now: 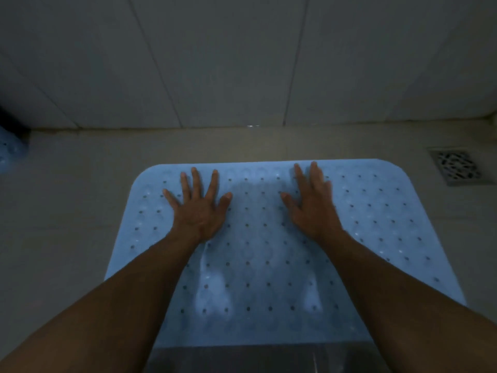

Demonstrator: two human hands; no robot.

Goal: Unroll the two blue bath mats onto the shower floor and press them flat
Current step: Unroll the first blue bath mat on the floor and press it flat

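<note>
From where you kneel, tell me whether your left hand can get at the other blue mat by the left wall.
Probably yes. The left hand lies flat on the unrolled mat, and only bare floor shows between it and the second mat at the far left edge. It would likely take a stretch or a lean.

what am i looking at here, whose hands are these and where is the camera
There is no machine here. One camera sits on a person's head, looking forward and down, so the two bare arms reaching in from the bottom are that person's own. The left hand and right hand lie open, palms down, on a blue bath mat with rows of small holes, spread on the shower floor. Nothing is held; the hands seem to press the mat flat. A floor drain sits at the right, near the tiled wall. Something blue at the far left edge may be the second mat, but too little of it shows.
</note>
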